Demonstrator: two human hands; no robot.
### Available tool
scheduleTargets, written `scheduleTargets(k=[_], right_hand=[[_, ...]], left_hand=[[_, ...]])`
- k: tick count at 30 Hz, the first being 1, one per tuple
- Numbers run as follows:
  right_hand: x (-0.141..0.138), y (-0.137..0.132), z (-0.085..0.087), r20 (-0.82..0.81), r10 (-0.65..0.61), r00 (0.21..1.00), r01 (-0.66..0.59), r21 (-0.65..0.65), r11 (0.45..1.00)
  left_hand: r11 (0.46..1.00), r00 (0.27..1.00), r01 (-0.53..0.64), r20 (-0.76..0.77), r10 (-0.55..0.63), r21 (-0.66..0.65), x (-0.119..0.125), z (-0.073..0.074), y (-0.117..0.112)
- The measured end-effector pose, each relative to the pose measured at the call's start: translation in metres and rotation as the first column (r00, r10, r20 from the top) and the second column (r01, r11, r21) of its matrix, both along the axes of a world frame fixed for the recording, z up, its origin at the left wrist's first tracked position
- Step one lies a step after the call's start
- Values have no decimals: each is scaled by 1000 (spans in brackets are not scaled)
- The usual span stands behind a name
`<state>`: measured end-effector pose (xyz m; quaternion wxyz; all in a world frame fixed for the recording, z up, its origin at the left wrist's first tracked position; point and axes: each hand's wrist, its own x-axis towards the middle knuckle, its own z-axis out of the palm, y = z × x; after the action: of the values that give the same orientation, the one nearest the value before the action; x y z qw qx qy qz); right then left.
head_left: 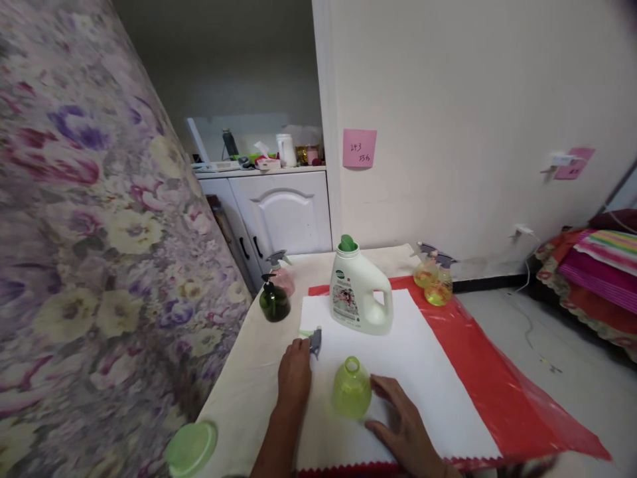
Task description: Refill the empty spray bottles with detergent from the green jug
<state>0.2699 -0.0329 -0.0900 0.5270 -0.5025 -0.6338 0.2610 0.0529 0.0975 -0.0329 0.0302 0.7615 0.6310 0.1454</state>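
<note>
A translucent yellow-green spray bottle (352,392) without its top stands upright on the white sheet, its round mouth uncovered. My right hand (401,421) is at its right side, thumb and fingers spread apart around the lower body. To the left, my left hand (294,372) has its fingers curled on a grey trigger spray head (315,341) low over the sheet's left edge. The fingertips are partly hidden there. Behind both hands stands a large pale green detergent jug (365,325) with a handle and a green spout in its neck.
A dark green pump bottle (275,305) and a pink spray bottle (283,280) stand at the back left. Two yellow spray bottles (438,292) are at the back right on red plastic (478,372). A light green lid (192,448) lies front left. A flowered curtain (124,265) borders the left.
</note>
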Motion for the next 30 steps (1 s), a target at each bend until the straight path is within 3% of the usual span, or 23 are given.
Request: scheduleTargets(k=[5,8,10,13,17,19,24,30], right_hand=[[0,1,-1,-5,9,1000,-9,16,1000],[-1,2,0,-17,25,1000,-24,37,999],[-1,2,1,-23,31,999,-30,50,998],[-1,3,3,-35,36,999,-34,65,997],[-1,3,4,-59,48,997,-43,80,996],[-1,3,4,-69,57,996,-51,90,995],[-1,3,3,-95,69,993,-58,108,992],[0,4,2,-108,82,991,-69,117,991]], left_hand=[[999,999,-5,54,2,52,-3,14,-14],[984,952,19,298,-72,178,-9,32,-28],[968,871,5,474,-128,252,-12,51,-40],[963,726,-94,679,-107,253,-10,85,-61],[969,275,-166,952,-134,184,7,127,-90],[967,138,-150,973,-186,206,18,144,-103],[957,-18,-116,962,-271,267,46,166,-121],[962,-68,-75,961,-269,264,69,163,-120]])
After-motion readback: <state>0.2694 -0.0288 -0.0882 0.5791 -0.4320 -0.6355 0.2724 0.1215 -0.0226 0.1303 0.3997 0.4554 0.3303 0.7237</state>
